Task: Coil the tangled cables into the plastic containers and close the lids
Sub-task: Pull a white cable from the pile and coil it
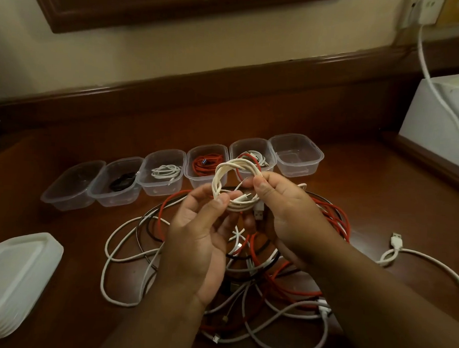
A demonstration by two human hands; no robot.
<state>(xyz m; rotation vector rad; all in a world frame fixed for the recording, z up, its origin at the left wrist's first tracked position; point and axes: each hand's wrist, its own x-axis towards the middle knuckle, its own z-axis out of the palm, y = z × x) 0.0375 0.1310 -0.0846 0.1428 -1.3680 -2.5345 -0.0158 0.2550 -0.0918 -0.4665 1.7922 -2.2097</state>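
A coiled white cable (224,175) hangs in the air above the table, held by both hands. My left hand (198,233) pinches its lower left part between thumb and fingers. My right hand (282,203) grips its right side, with a USB plug (259,212) dangling below. Under the hands lies a tangle of white, red and black cables (244,275). Behind it stands a row of several clear plastic containers: the far left one (72,185) looks empty, then one with a black cable (116,182), a white cable (166,172), a red cable (206,163), a red-and-white bundle (253,153), and an empty one (297,154).
A stack of white lids (12,279) lies at the front left of the wooden table (368,186). A white box (444,113) stands at the right with a white cord (435,88) running to a wall socket. Another white USB cable (397,241) lies at the right.
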